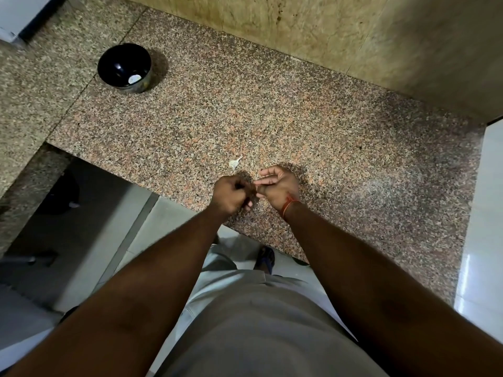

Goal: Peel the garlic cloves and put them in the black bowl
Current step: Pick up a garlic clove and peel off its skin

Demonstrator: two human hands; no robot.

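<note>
Hands meet just below the middle of the frame, over the near edge of the speckled granite table (299, 118). My left hand (231, 195) is balled up, knuckles toward the camera, fingers curled tightly inward; whatever it pinches is hidden behind them, though the fingertips point at my right hand. My right hand (277, 186) lies palm up beside it, touching it, with the upper fingers loosely curved and the thumb and forefinger drawn together where the two hands join. I take it a garlic clove sits in that joint grip, but it is too small and covered to make out, so I cannot say which hand truly holds it. An orange thread (289, 206) wraps my right wrist.

Just above the hands, slightly left of centre, a scrap of pale garlic skin (234, 163) lies on the table, apart from both hands.

Far off in the upper left of the frame stands the black bowl (124, 67), upright on the table, well apart from my hands. A small pale piece (134, 78) rests at its bottom, near the right inner wall.

At the bottom of the frame are my grey shirt, and between my forearms a foot in a dark sandal (265, 258) on the pale tiled floor.
</note>
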